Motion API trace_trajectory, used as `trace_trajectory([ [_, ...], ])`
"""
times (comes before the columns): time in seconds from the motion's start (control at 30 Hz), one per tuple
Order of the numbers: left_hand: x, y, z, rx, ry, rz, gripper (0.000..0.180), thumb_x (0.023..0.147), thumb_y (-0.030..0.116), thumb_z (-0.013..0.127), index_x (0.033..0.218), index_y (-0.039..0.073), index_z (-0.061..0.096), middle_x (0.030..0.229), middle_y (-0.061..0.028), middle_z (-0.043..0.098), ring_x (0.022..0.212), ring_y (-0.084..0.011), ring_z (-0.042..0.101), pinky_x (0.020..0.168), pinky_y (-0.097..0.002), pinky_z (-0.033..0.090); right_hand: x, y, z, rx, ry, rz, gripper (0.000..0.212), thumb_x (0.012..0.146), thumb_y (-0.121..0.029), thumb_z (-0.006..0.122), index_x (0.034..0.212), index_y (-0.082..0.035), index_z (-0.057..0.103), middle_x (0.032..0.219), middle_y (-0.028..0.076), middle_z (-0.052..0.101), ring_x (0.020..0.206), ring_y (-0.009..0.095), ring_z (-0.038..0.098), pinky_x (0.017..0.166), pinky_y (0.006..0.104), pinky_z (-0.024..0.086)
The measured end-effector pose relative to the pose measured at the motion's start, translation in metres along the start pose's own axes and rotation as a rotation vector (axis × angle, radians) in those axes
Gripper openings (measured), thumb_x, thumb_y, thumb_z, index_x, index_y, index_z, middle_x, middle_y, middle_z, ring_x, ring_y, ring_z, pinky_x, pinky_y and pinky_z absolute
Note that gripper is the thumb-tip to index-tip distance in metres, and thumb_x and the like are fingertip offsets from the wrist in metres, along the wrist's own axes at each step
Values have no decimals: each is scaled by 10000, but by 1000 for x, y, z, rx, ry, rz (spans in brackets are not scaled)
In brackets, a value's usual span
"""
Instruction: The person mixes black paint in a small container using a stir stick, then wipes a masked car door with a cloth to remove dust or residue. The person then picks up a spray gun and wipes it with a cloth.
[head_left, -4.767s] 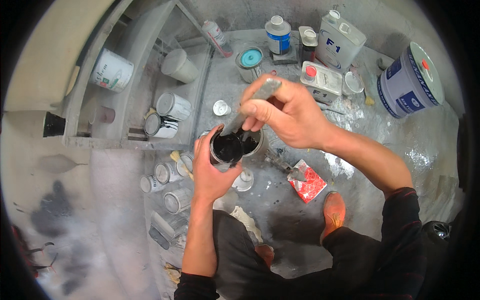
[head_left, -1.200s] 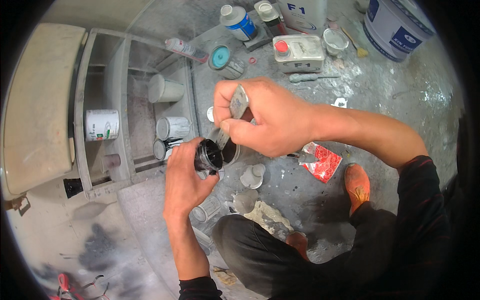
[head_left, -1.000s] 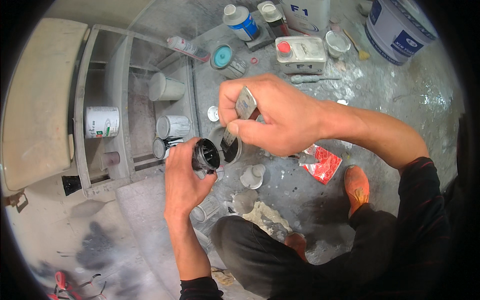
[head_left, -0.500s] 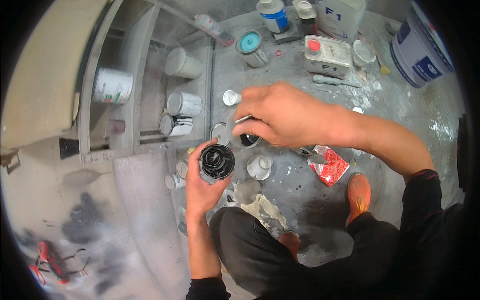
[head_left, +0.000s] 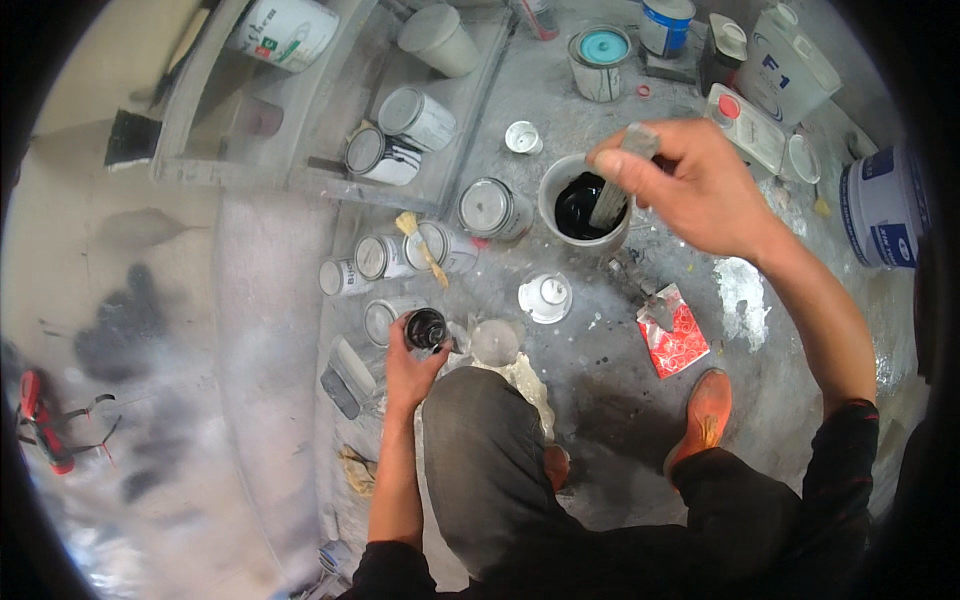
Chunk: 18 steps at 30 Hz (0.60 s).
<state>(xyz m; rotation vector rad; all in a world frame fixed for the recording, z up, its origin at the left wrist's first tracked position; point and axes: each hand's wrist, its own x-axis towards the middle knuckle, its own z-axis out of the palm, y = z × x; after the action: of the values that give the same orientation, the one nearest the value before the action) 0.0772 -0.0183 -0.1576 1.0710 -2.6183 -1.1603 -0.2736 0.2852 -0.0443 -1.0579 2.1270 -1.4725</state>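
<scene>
My left hand (head_left: 405,378) is wrapped round a small can (head_left: 427,329) with a black-coated inside, low beside my knee. My right hand (head_left: 705,190) pinches the top of a flat grey stirring stick (head_left: 609,205). The stick's lower end dips into black paint (head_left: 574,208) inside a pale tub (head_left: 547,207) on the floor. To the left of that tub stands a lidded paint can (head_left: 486,208). A small white cup (head_left: 523,137) sits behind it, and a white lid-like container (head_left: 546,298) lies nearer to me.
A brush (head_left: 424,250) rests across lidded cans at the left. Wooden shelving (head_left: 300,165) with more tins stands beyond. Farther back are a turquoise-topped can (head_left: 598,65), a rectangular canister (head_left: 748,130) and a large bucket (head_left: 880,205). A red packet (head_left: 675,335) lies near my shoe (head_left: 705,415).
My left hand has lowered the small can away from the tub. My right hand has swung right, and the stick now stands in the tub's paint. The whole view has shifted.
</scene>
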Motion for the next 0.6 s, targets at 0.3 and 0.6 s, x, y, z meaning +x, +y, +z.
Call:
trace_trajectory([
  [0.3, 60, -108, 63, 169, 174, -44, 717, 740, 193, 912, 1325, -24, 559, 1204, -229, 686, 1106, -404, 678, 999, -464, 527, -2, -5, 4, -51, -39, -17, 248, 1040, -233, 718, 1092, 3, 774, 855, 68, 698, 763, 118, 627, 678, 304, 491],
  [0.6, 77, -104, 93, 99, 79, -169, 695, 780, 215, 896, 1336, 35, 521, 1178, -220, 730, 1096, -399, 719, 961, -467, 561, -5, -1, 13, 4, 14, -93, 207, 1000, -211, 755, 1040, -10, 782, 786, 101, 677, 699, 197, 618, 649, 351, 494],
])
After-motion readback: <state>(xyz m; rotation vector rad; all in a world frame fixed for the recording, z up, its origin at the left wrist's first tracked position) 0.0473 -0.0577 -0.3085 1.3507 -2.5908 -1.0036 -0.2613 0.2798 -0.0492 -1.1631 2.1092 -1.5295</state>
